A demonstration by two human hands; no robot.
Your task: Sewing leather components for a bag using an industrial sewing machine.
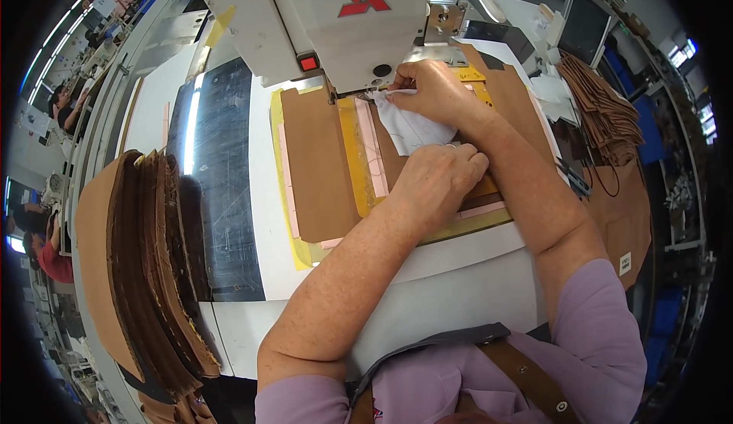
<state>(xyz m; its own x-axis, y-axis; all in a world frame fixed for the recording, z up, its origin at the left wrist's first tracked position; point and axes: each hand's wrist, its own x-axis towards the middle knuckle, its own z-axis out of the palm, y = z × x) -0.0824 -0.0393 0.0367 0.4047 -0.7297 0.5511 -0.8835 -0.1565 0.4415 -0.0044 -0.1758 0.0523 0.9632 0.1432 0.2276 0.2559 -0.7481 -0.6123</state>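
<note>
A white cloth [416,128] lies over brown panels below the sewing machine head [347,35]. My right hand [434,94] reaches up beside the needle area and pinches the cloth's upper end between thumb and fingers. Lower down, my left hand [443,180] is closed with curled fingers at the cloth's bottom edge; what its fingertips hold, if anything, is hidden. Under both hands sits a yellow sewing template [353,157] with pink strips [372,149] along it. A brown panel [317,164] rests in the template to the left of my hands.
Thick brown pieces [145,264] are stacked at the left, beside a dark shiny plate [225,195]. More brown pieces [603,111] pile up at the right, near a monitor [584,23]. A black-handled tool [574,178] lies by my right forearm. Other people work at far left.
</note>
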